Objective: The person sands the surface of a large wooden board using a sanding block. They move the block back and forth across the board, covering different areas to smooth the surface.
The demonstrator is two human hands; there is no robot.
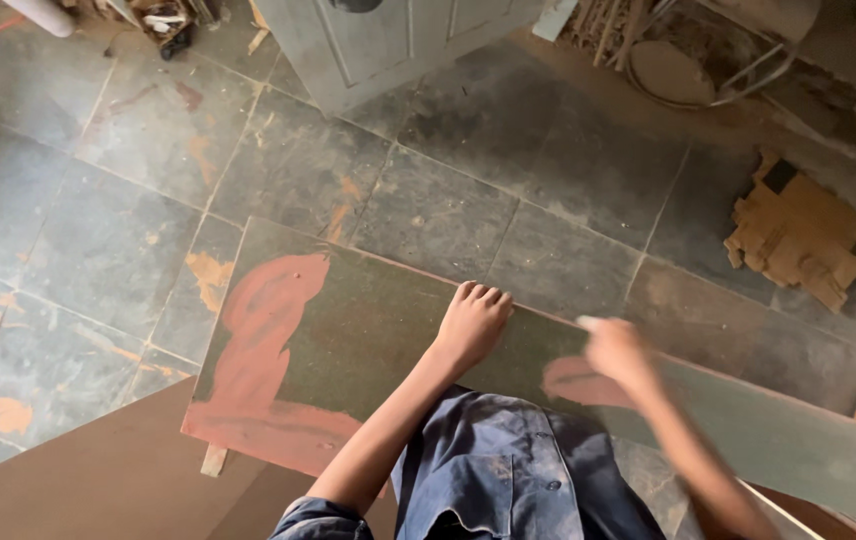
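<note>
Looking down through the head camera, I saw a long flat board (368,340) lying across the frame, its left end over the stone floor (128,230) and its right end running out past the lower right corner. The board was dark green, dull and scuffed, with broad reddish-brown patches of filler or primer: a tall smear near its left end, a band along the near left edge, and a smaller patch near the middle. A small wooden block (213,459) stuck out from under its near left corner. My left hand (472,322) rested at the far edge of the board, fingers curled over that edge and gripping it. My right hand (616,352) was over the board just right of the middle patch, blurred by motion; I could not tell whether its fingers were closed or loose, or whether they touched the surface. A brown sheet (88,480) lay beneath the board's near left corner. Well apart, beyond the far right end, sat a pile of cardboard scraps (798,235), and a grey cabinet (388,40) stood at the top.
</note>
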